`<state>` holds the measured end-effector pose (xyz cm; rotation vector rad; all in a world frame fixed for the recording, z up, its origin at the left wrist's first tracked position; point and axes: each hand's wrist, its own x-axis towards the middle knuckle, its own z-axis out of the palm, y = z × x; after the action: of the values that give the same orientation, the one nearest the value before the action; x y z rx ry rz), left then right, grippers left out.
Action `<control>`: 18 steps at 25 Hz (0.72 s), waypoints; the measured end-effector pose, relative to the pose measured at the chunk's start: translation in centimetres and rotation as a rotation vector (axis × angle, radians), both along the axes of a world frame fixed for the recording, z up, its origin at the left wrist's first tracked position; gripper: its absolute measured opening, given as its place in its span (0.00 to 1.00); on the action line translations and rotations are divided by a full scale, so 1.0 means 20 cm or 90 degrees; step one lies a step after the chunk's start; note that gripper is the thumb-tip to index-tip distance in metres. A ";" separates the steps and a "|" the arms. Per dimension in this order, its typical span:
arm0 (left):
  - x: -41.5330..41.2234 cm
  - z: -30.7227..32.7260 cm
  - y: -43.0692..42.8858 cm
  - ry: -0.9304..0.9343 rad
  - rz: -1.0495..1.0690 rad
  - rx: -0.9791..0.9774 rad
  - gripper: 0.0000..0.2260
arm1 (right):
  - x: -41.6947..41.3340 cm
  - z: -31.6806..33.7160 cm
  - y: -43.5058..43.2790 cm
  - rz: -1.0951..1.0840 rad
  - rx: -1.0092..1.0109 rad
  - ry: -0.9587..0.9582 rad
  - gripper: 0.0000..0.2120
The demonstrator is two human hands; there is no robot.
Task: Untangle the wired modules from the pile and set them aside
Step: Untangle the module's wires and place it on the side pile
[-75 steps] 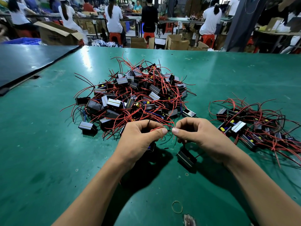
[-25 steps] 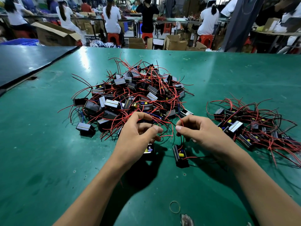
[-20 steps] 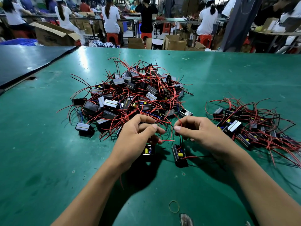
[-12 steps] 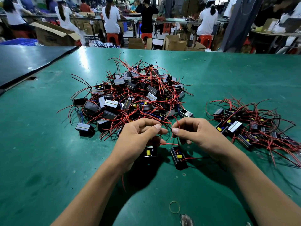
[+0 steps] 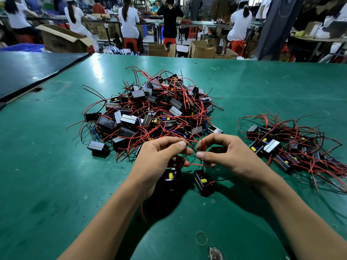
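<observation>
- Our left hand [image 5: 159, 158] hovers just in front of the pile [image 5: 155, 109]. Its fingers are curled and thumb and forefinger pinch the red leads [image 5: 194, 164] strung between both hands.
- Our right hand [image 5: 231, 156] faces it, thumb tips almost meeting. Thumb and forefinger are clamped on the same leads and the other fingers arch above.
- Below the hands are two black modules with yellow parts showing. The left module [image 5: 171, 175] is half hidden under the left palm, and we cannot tell whether it touches the table. The right module [image 5: 203, 182] sits tilted on the green table [image 5: 56, 175].
- The pile of black modules and red wire lies right behind our knuckles. Strands from its near edge reach our fingers, so we cannot sort held wire from loose wire.
- A set-aside group [image 5: 293, 147] sprawls to the right, well apart from the pile.
- A rubber band [image 5: 201, 238] lies near us between the forearms.
- A dark mat [image 5: 28, 70] covers the far left corner.
- Past the far edge stand cardboard boxes [image 5: 62, 39] and seated people on red stools [image 5: 130, 43].
</observation>
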<state>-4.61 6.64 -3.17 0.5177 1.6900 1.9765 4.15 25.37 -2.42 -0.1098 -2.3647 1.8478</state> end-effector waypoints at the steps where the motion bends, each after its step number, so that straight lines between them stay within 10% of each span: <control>1: 0.00 0.00 0.00 0.002 0.016 -0.009 0.04 | 0.00 0.01 0.00 0.008 0.006 0.004 0.05; 7: 0.00 0.01 -0.01 -0.020 0.033 -0.027 0.05 | 0.04 0.07 0.01 0.168 0.051 -0.127 0.32; 18: 0.01 0.02 -0.01 0.060 -0.042 -0.033 0.04 | 0.00 0.03 -0.06 0.013 0.021 -0.021 0.13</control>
<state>-4.37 6.42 -2.78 0.6484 1.7536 1.8835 4.18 24.27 -1.82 -0.1146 -2.4262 1.8287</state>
